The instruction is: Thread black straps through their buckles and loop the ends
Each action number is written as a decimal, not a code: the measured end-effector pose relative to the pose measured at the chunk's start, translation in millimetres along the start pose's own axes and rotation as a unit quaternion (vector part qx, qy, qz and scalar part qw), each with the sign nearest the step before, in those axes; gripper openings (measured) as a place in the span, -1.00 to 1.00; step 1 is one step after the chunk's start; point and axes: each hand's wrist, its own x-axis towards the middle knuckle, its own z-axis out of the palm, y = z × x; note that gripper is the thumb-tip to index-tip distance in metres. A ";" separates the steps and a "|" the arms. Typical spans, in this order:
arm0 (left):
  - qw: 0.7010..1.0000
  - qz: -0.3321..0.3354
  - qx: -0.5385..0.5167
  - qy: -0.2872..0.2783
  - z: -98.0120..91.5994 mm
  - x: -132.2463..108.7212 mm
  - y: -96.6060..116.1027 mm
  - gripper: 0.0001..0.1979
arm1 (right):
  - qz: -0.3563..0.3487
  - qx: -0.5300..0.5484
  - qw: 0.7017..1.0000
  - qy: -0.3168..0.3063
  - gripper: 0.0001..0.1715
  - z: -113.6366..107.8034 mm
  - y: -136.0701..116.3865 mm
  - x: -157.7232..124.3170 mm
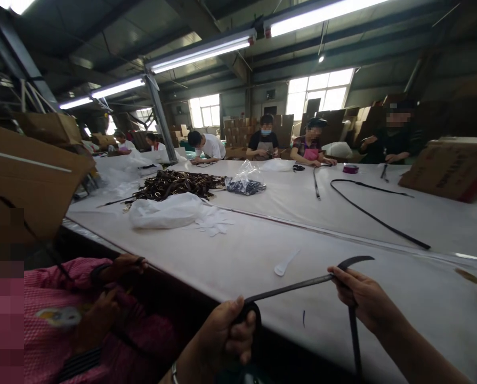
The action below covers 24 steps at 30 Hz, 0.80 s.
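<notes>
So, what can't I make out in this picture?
In the head view:
Dark strap below the right hand: cut off by the bottom edge.
Strap inside the left hand: hidden by its grip.
Contents of the clear bag: too small and blurred.
Lettering on the cardboard box at right: too blurred.

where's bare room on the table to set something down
Bare: between the gloves and spoon, and between the clear bag and short strap. Crowded: the left, around the strap pile and white bundle. The left hand and right hand hold a black strap over the near side.
</notes>
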 end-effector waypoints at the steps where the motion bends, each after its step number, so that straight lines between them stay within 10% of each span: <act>1: 1.000 -0.001 -0.008 -0.010 0.2 -0.1 -0.8 -0.50 | 0.000 -0.005 1.000 0.001 -0.43 -1.2 1.6 1.1; 9: 0.975 0.107 -0.176 0.082 14.1 9.2 14.5 -0.65 | -0.071 -0.194 0.978 -0.030 -0.62 17.9 20.9 -23.0; 18: 0.948 0.232 0.073 0.205 49.6 47.4 9.4 -0.51 | -0.242 -0.511 0.791 -0.233 -0.72 66.2 28.3 -64.4; 24: 0.951 0.234 0.084 0.185 60.3 52.1 8.2 -0.45 | -0.186 -0.494 0.810 -0.256 -0.70 68.1 32.3 -65.7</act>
